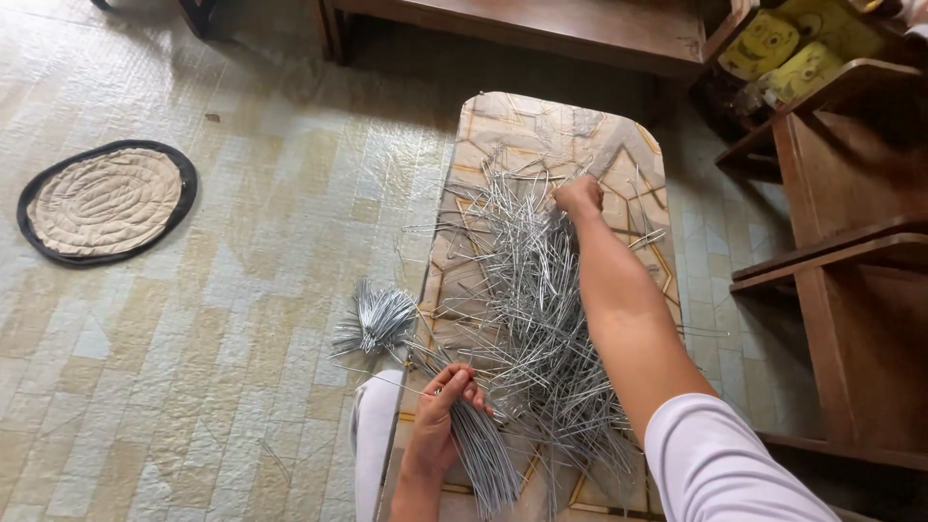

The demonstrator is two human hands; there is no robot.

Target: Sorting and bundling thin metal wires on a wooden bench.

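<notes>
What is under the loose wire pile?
The wire pile lies on a patterned board. The board's far end and edges show; its middle is covered by wires and the right hand.

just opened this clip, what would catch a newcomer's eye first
A big tangled heap of thin silvery wires covers a patterned board at centre. The left hand grips a gathered bundle of wires; the right hand reaches into the heap's far side.

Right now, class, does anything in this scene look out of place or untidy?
Yes: the loose wires lie tangled across the patterned board, some poking over its left edge, unlike the neat bundle gripped by the left hand.
</notes>
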